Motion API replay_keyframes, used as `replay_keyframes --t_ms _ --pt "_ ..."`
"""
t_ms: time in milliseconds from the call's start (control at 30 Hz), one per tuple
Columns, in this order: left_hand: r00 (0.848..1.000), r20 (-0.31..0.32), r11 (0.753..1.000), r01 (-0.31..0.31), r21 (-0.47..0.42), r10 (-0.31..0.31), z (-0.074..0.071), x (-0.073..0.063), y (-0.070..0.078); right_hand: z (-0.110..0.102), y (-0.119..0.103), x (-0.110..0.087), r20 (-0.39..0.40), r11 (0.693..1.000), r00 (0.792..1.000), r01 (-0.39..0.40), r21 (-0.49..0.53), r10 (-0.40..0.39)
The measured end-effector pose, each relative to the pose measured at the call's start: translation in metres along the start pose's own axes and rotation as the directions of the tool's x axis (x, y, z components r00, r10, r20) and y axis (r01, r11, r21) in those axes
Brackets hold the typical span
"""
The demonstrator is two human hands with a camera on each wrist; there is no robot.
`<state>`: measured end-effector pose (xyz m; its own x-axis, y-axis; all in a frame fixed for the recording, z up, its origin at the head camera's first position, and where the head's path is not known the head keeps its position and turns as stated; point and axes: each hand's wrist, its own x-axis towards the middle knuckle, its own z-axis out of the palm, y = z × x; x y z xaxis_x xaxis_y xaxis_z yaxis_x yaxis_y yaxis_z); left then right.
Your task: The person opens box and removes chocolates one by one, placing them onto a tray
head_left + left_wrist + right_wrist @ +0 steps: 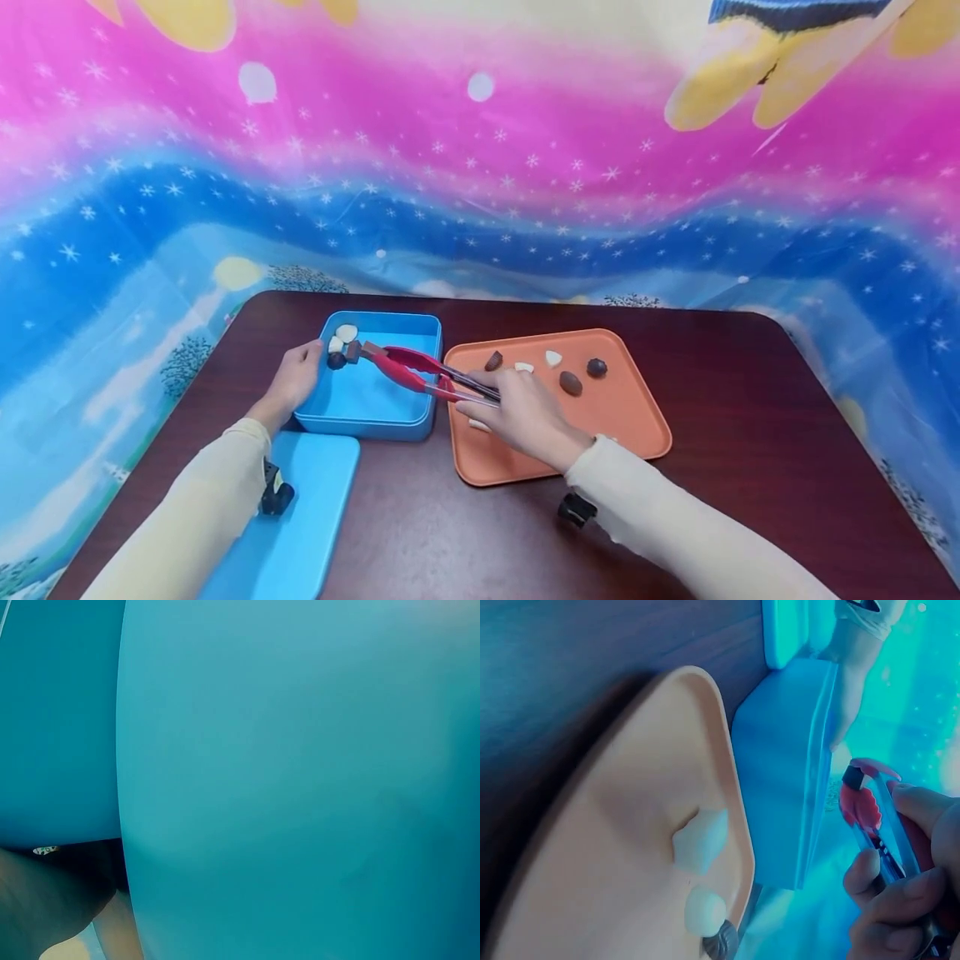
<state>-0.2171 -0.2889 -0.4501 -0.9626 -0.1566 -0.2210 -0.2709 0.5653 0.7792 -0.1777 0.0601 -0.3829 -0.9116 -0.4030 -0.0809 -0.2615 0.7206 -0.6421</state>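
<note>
My right hand (528, 412) grips a pair of tongs (399, 372) with red ends, reaching left over the open blue box (367, 398). A dark brown block (853, 777) like a chocolate sits between the tong tips in the right wrist view. Inside the box's far left corner lie white pieces (347, 332) and a dark round piece (337, 361). My left hand (292, 382) holds the box's left rim, thumb at the edge. Blue surfaces of the box and lid fill most of the left wrist view.
An orange tray (491, 471) lies right of the box, under my right hand. On it are a brown oval piece (570, 383), a dark round piece (597, 367) and several white ones. A blue lid (318, 500) lies before the box, beneath my left forearm.
</note>
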Motion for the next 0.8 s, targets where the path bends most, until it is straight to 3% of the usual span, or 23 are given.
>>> replay_keyframes --t_ms 267,500,800 --pt "1.000 0.010 1.000 0.014 -0.014 -0.014 0.000 -0.001 0.001 -0.012 0.018 -0.024 -0.109 0.997 0.994 -0.005 -0.082 -0.004" --pt "1.000 0.023 1.000 0.016 -0.012 -0.016 -0.001 -0.002 0.000 -0.017 0.041 -0.043 -0.125 0.999 0.992 -0.018 -0.039 0.013" --pt "1.000 0.021 1.000 -0.005 -0.009 0.005 0.000 0.001 0.001 -0.022 0.074 -0.069 -0.151 0.995 0.987 -0.058 -0.075 0.046"
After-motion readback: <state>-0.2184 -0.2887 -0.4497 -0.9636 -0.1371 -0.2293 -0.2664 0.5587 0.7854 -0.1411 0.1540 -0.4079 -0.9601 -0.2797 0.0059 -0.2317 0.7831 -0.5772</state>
